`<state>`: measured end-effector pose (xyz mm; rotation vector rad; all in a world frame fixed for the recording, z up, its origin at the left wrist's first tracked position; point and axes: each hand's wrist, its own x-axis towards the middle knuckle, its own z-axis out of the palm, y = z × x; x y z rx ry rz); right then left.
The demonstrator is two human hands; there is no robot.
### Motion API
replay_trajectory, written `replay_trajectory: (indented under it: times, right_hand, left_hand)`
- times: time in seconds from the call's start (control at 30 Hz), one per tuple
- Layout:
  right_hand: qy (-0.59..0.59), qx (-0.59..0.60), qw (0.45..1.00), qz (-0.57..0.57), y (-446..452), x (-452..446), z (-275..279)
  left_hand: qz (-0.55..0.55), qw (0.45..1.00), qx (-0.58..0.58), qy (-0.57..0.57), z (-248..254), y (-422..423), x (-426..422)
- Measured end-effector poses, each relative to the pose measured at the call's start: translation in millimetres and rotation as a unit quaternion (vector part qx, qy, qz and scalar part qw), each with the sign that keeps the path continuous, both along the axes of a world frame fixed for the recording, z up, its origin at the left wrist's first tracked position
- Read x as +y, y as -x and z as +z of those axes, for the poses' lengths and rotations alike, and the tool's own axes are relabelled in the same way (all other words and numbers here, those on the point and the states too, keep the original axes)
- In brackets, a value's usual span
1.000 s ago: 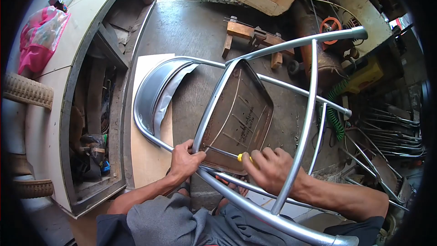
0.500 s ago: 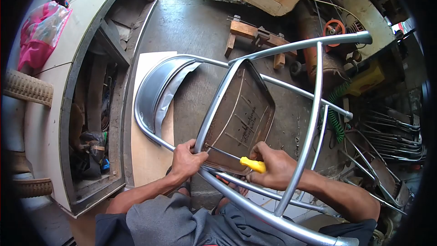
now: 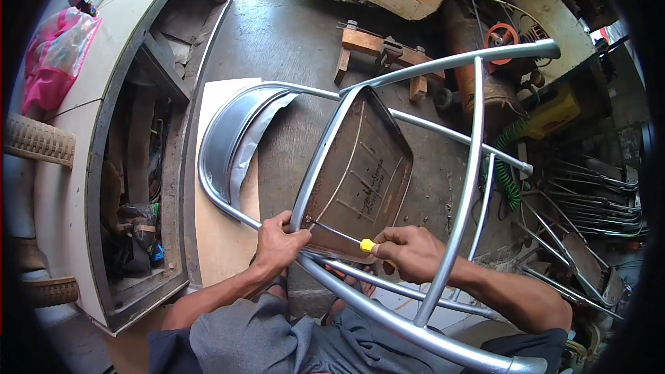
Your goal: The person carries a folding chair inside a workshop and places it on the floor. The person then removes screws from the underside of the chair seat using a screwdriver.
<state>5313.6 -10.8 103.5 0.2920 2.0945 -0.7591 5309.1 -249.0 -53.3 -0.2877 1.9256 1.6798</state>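
A metal chair frame (image 3: 465,201) lies tipped over in front of me, the brown underside of its seat (image 3: 360,176) facing me. My left hand (image 3: 280,244) grips the lower left corner of the seat rim, thumb on the edge. In my right hand (image 3: 410,253) is a screwdriver (image 3: 367,244) with a yellow handle, the fingers wrapped round it. Its shaft runs left to the seat corner beside my left thumb, where the tip meets a small screw or hole. The grey curved backrest (image 3: 239,140) rests over a pale board (image 3: 211,235).
A long cabinet (image 3: 86,187) with open shelves stands at the left, a pink bag (image 3: 59,62) on top. Beyond the chair is a wooden clamp stand (image 3: 377,45). At the right are a green coiled hose (image 3: 511,190) and stacked metal tubes (image 3: 596,197).
My right hand released its fingers partly from the yellow handle, exposing it, then closed round it again. My left hand stayed on the seat corner. The view shifted slightly.
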Motion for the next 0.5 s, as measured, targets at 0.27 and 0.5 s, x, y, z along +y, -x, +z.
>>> replay_trajectory:
  times: [0.27, 0.5]
  right_hand:
    - [-0.03, 0.297, 0.911, 0.285, -23.1, 9.4, -2.7]
    - [-0.078, 0.494, 0.754, 0.425, -33.5, 5.1, -13.3]
  left_hand:
    - [0.025, 0.999, 0.006, -0.035, 6.9, 1.3, 1.2]
    - [0.035, 0.998, 0.006, -0.055, 1.2, 0.6, -0.6]
